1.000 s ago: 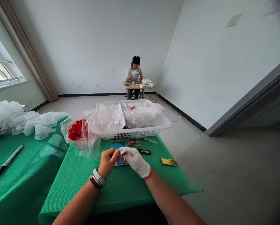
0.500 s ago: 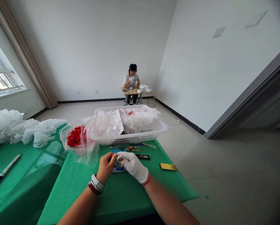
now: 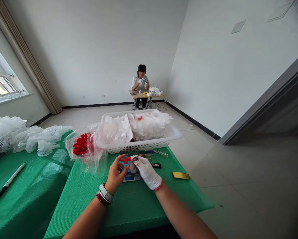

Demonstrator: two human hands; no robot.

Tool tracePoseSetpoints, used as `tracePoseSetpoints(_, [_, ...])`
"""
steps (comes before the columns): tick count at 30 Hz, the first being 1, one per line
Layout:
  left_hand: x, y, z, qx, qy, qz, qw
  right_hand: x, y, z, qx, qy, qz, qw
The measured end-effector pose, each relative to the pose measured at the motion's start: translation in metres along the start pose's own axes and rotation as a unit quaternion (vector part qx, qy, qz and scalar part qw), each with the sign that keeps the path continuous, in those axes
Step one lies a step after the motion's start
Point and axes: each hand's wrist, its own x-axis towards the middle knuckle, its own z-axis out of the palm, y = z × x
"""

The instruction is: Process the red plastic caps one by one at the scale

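My bare left hand (image 3: pixel 115 176), with a watch and a bead bracelet on the wrist, meets my white-gloved right hand (image 3: pixel 145 170) over a small blue scale (image 3: pixel 131 177) on the green table. Between their fingertips is a small red cap (image 3: pixel 126 159), pinched by the gloved thumb and finger, with my left fingers curled beside it. A clear plastic bag of red caps (image 3: pixel 82 144) lies just to the left. Behind the hands stands a white basket (image 3: pixel 141 144) heaped with small clear bags.
A gold flat case (image 3: pixel 181 175), a black lighter-like bar (image 3: pixel 155 165) and some pens lie on the green cloth (image 3: pixel 129 205). A marker (image 3: pixel 9 180) and a heap of plastic bags (image 3: pixel 36 139) sit on the left table. Another person (image 3: pixel 140 82) sits at a far desk.
A red cap now shows between my fingertips, and my left fingers have spread a little. The camera has shifted slightly, so the hands sit a bit higher over the scale.
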Motion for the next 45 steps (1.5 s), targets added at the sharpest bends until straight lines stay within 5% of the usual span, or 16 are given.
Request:
tracePoseSetpoints(9, [-0.002,-0.01,0.003,0.017,0.023,-0.006,1.0,-0.003,-0.004,-0.002,-0.059,0.004,-0.015,0.998])
tracePoseSetpoints(19, [-0.001,0.014,-0.002,0.002,0.0,-0.036,0.999,-0.004,-0.014,0.002,-0.099,-0.017,-0.025,0.995])
tracePoseSetpoints(27, [-0.001,0.024,-0.006,-0.012,-0.037,0.083,0.996,-0.002,-0.004,-0.001,0.054,0.017,0.042,0.997])
tracePoseSetpoints(32, [-0.001,0.024,-0.009,0.028,-0.058,0.134,0.989,-0.004,-0.002,-0.003,0.062,-0.008,0.082,0.995])
tracePoseSetpoints(41, [0.0,0.007,-0.001,0.02,0.009,-0.041,0.999,-0.011,-0.016,0.003,-0.148,-0.064,-0.048,0.986])
tracePoseSetpoints(45, [0.0,0.011,0.0,0.035,0.005,-0.02,0.999,-0.011,-0.019,0.002,-0.164,-0.053,-0.035,0.984])
